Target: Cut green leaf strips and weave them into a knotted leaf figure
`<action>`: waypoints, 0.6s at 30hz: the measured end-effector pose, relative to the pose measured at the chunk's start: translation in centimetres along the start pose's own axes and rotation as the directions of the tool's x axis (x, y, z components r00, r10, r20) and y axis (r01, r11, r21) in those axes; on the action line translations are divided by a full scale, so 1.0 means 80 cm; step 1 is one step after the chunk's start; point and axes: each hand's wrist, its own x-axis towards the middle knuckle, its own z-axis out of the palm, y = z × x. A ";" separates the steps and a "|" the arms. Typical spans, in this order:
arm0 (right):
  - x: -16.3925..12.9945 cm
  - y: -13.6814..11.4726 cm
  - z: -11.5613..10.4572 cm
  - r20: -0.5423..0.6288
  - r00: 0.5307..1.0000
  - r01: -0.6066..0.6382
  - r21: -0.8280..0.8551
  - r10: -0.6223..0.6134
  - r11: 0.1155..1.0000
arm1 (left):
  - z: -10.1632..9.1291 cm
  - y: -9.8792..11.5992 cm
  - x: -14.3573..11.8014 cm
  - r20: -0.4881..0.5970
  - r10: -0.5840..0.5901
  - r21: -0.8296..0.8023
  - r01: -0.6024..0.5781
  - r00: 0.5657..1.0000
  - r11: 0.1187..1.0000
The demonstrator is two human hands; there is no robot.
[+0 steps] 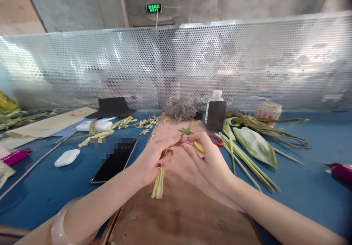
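My left hand is closed around a small bundle of pale green-yellow leaf strips. The cut ends hang below the fist, and greener tips stick out above the thumb. Close beside it, my right hand pinches with thumb and forefinger at the left thumb tip. Whatever thin thing lies in that pinch is too small to make out. Behind the right hand, scissors with red and yellow handles lie on the wooden board, partly covered by the fingers.
Grey string lies heaped at the board's far end, near a bottle. Long leaves and a jar are right. On the left are a phone, a white case and leaf scraps. A perforated metal screen stands behind.
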 end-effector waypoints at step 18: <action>0.010 -0.004 -0.004 0.096 0.995 -0.007 0.007 0.007 1.000 | 0.006 0.001 -0.004 -0.047 0.092 0.254 -0.077 0.995 0.964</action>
